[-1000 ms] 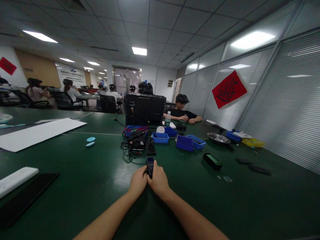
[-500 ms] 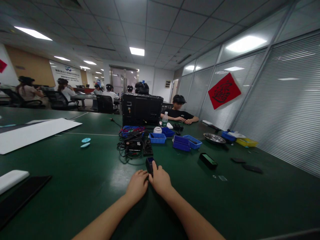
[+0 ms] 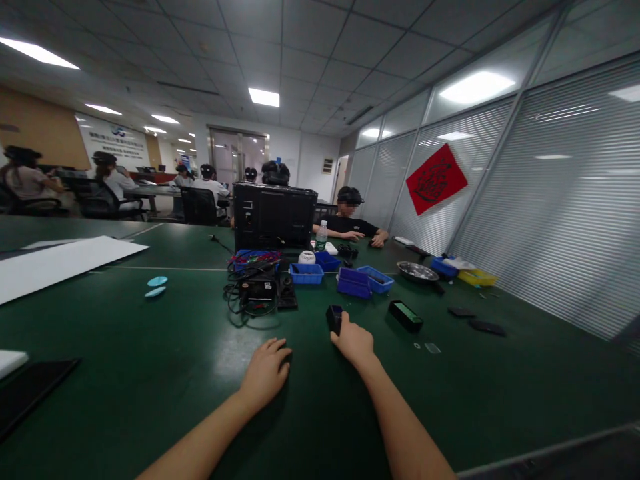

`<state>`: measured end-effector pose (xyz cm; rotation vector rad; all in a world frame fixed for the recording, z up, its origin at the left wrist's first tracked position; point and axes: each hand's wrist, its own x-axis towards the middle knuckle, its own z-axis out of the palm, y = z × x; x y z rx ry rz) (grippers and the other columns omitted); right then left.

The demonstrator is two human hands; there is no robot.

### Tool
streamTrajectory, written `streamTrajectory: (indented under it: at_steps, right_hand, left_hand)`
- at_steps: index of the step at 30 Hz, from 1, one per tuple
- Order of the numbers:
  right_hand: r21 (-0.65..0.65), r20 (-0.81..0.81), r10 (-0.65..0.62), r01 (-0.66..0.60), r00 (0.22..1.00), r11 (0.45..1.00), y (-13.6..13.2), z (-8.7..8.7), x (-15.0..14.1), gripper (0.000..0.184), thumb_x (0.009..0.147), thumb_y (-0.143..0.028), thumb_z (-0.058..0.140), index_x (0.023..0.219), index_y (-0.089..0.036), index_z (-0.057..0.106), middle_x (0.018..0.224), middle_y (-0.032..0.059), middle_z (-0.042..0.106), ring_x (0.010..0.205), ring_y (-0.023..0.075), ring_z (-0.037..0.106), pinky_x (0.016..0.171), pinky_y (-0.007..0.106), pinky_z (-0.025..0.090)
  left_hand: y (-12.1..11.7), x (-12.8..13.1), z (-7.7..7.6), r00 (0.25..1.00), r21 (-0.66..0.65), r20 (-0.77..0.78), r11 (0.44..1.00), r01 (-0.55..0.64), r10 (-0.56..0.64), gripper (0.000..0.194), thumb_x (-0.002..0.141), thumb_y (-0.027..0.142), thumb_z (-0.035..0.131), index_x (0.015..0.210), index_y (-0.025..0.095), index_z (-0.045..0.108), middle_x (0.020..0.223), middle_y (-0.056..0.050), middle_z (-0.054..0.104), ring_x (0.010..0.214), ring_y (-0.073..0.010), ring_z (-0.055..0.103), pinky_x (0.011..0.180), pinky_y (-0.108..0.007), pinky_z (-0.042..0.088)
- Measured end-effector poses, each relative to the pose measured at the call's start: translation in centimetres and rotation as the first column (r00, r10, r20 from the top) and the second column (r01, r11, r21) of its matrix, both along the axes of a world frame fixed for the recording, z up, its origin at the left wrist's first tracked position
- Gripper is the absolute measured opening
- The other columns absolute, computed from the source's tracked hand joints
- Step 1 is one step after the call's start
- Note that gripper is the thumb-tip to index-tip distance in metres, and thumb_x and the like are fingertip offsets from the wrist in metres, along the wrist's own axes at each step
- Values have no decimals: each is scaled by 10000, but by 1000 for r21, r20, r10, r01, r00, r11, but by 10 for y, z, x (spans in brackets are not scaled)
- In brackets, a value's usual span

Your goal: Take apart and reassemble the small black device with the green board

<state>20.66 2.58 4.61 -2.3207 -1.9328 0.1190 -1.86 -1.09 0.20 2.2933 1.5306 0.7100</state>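
Observation:
My right hand grips a small black box-shaped object by its near end, thumb on one side and fingers on the other. Its upper face has a dark bluish area; part of it is hidden by the fingers. My left hand rests apart from it on the green table, palm down, fingers stretched forward and holding nothing. To the right of my right hand lies a black case with a green top. A small ring and a clear plastic piece lie in front of that case.
Ahead sit a black power unit with tangled cables, blue bins, a baseball, a bottle and a large black monitor-like box. A metal pan stands right. A person sits across the table.
My right hand has moved right with the black box-shaped object, away from my left hand. The hands were close together before; the left now lies alone. The view has shifted slightly right.

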Motion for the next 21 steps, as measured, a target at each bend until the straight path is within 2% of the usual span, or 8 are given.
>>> streamTrajectory:
  at_steps: [5, 9, 13, 16, 19, 20, 21]
  right_hand:
    - [46, 11, -2, 2, 1000, 999, 0, -3, -4, 609, 772, -462, 472, 1273, -158, 307, 983, 179, 583, 773, 260, 608, 599, 351, 444]
    - [106, -12, -17, 18, 1000, 994, 1, -1, -3, 517, 789, -431, 441, 1220, -156, 364, 972, 155, 586, 771, 252, 605, 600, 341, 446]
    - [204, -87, -96, 112, 992, 973, 0, 9, 8, 459, 816, -426, 376, 1197, -171, 376, 946, 128, 599, 801, 263, 600, 646, 367, 443]
    - [329, -189, -145, 202, 971, 923, -3, 18, 17, 487, 826, -439, 350, 1237, -177, 340, 998, 136, 587, 858, 264, 587, 693, 372, 435]
    - [524, -365, -34, 236, 930, 818, -7, 23, 19, 512, 822, -454, 358, 1255, -183, 321, 1097, 140, 548, 961, 257, 551, 770, 363, 424]
    - [562, -451, 53, 238, 891, 792, -8, 23, 17, 511, 815, -463, 374, 1243, -186, 330, 1093, 132, 548, 956, 250, 553, 765, 353, 433]
    - [568, -554, 151, 240, 819, 787, -8, 21, 13, 510, 805, -476, 389, 1223, -188, 340, 1054, 121, 562, 909, 239, 571, 728, 341, 452]
  left_hand:
    - [0, 0, -1, 1000, 6, -17, 1000, 7, -7, 338, 736, 227, 487, 1047, 244, 620, 1237, -51, 525, 1186, -238, 403, 1000, -403, 275]
    - [0, -1, -1, 1000, 2, -5, 1000, 4, -4, 331, 731, 226, 493, 1035, 249, 623, 1228, -45, 530, 1183, -233, 403, 1005, -402, 267]
    - [1, -1, -2, 1000, 10, -6, 1000, 9, -9, 329, 735, 238, 493, 1038, 249, 622, 1228, -46, 529, 1183, -234, 402, 1007, -399, 266]
    - [0, 0, -2, 1000, 15, -20, 1000, 11, -11, 336, 735, 233, 489, 1044, 245, 621, 1233, -52, 526, 1182, -241, 403, 999, -398, 277]
    - [-1, 1, 0, 1000, 4, -14, 1000, 8, -7, 334, 730, 223, 491, 1036, 247, 624, 1227, -51, 530, 1177, -237, 408, 1002, -398, 273]
    - [-1, 1, 0, 1000, 0, -8, 1000, 7, -7, 332, 729, 222, 493, 1033, 248, 625, 1227, -48, 530, 1177, -236, 408, 1005, -397, 269]
    - [-1, 1, 1, 1000, -4, -1, 1000, 6, -6, 327, 729, 224, 496, 1028, 249, 626, 1227, -44, 530, 1176, -234, 409, 1008, -396, 266]
